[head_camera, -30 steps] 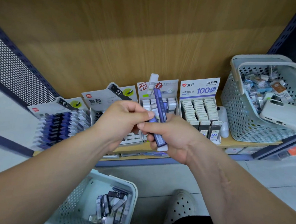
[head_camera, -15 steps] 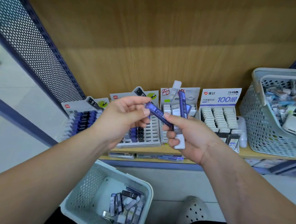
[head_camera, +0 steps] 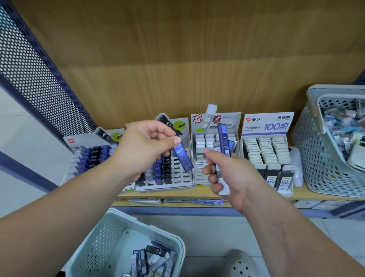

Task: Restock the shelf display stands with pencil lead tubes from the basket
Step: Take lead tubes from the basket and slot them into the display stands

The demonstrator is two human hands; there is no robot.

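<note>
Left hand (head_camera: 144, 148) pulled blue tube (head_camera: 182, 158) away, pinching it; right hand (head_camera: 233, 174) clenched round remaining tubes (head_camera: 222, 137).

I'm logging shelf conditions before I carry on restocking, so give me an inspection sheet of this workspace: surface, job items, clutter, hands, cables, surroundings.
Surface: wooden shelf, carrying four display stands in a row.
Job's things: blue tube marked HB 0.7; bunch of tubes; loose tubes in the floor basket; one stand shows empty slots.
Clutter: second basket on the shelf's right end, full of mixed small packets; white rounded object beside the rightmost stand.
Hands: left hand pinches the blue tube above the stands; right hand grips the bunch of tubes.
Cables: nothing seen.
Surroundings: wooden back panel, perforated side panel, tiled floor, a shoe.
</note>
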